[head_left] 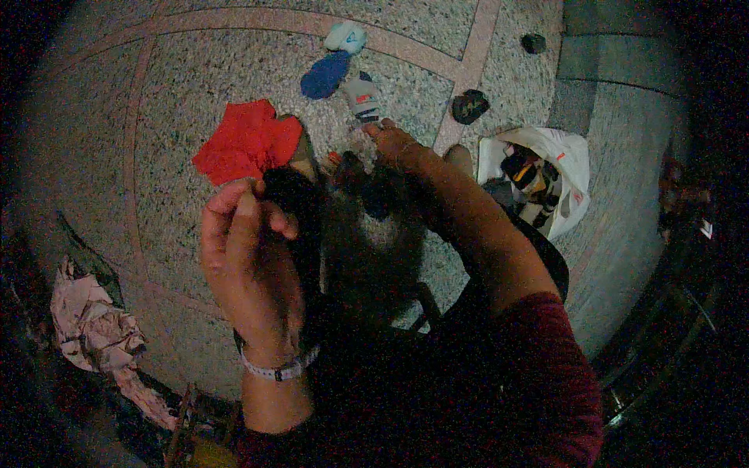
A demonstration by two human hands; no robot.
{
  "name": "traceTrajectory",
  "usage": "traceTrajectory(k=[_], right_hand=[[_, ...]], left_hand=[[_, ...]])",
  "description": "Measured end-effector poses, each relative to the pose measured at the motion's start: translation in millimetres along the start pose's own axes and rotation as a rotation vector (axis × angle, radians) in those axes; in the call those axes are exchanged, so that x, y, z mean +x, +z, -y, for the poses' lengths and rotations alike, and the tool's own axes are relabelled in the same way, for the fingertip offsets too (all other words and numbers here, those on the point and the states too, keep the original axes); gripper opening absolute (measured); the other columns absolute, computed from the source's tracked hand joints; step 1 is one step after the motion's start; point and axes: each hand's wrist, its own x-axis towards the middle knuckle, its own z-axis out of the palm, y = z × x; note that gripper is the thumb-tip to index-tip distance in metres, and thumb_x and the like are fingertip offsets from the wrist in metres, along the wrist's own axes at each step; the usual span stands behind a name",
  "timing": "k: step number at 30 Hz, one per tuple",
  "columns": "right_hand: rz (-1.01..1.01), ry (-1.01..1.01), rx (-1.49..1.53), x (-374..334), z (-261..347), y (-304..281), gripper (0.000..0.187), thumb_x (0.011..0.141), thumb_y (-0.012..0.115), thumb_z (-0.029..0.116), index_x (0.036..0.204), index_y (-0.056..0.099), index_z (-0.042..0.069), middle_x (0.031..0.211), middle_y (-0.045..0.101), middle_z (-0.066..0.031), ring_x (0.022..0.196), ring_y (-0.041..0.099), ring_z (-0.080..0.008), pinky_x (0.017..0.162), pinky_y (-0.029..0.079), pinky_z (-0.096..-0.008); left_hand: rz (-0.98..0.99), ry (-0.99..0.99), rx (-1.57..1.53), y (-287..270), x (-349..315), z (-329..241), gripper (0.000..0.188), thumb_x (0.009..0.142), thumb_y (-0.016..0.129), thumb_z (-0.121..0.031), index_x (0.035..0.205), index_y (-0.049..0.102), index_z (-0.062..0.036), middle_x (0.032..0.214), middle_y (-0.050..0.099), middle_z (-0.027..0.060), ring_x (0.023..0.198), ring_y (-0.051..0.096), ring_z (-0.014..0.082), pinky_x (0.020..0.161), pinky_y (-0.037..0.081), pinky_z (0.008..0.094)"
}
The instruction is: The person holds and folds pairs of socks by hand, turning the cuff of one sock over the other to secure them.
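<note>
A crumpled pale pink sheet [90, 320] lies in the lower left of the frame, on a speckled stone floor [187, 74]. To its right, left of center, a person's left hand [253, 261] is raised with a narrow shape, the thumb closed in against the bent fingers, a pale wristband [275, 370] around the wrist. A bright red cloth [250, 140] spreads just above the fingertips in the frame. In the upper middle, a rolled blue bundle [325, 76] rests just beside a smaller pale blue one [345, 37]. Immediately right of the blue bundle is a gray sock [361, 95] with dark ends, its lower end met by the fingertips of the right hand [398, 148]; in the dim light, whether they grip it cannot be told. The right arm reaches up from a dark red sleeve [546, 366] at lower right. Two dark bundles, one nearer [470, 106] and one farther [533, 43], sit at upper right, above an open white bag [575, 168] holding dark and yellow items [530, 179].
</note>
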Motion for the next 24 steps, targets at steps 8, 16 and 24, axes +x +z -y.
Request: traceTrajectory(k=[8, 16, 24], right_hand=[[0.024, 0.269, 0.18, 47, 27, -11, 0.077, 0.078, 0.068, 0.029, 0.144, 0.027, 0.025, 0.131, 0.04, -0.0299, 0.121, 0.04, -0.0521, 0.1, 0.037, -0.0513], [-0.365, 0.224, 0.102, 61, 12, 7, 0.036, 0.077, 0.067, 0.025, 0.111, 0.065, 0.017, 0.116, 0.058, -0.0171, 0.102, 0.053, -0.0431, 0.088, 0.046, -0.0486], [-0.445, 0.311, 0.256, 26, 53, -51, 0.038, 0.079, 0.066, 0.027, 0.11, 0.056, 0.007, 0.104, 0.058, -0.0203, 0.098, 0.058, -0.0408, 0.078, 0.051, -0.0464]], left_hand=[[-0.042, -0.055, 0.141, 10, 3, -11, 0.013, 0.092, 0.055, -0.01, 0.101, 0.057, -0.0014, 0.097, 0.059, 0.0094, 0.067, 0.052, 0.0123, 0.061, 0.044, 0.0262], [-0.064, -0.158, 0.223, 19, 5, -26, 0.013, 0.09, 0.057, -0.008, 0.101, 0.057, -0.0012, 0.097, 0.059, 0.0084, 0.068, 0.053, 0.0114, 0.061, 0.045, 0.0254], [0.054, -0.3, 0.275, 28, 5, -36, 0.013, 0.089, 0.057, -0.005, 0.102, 0.058, -0.0019, 0.095, 0.061, 0.0048, 0.074, 0.055, 0.01, 0.065, 0.047, 0.0227]])
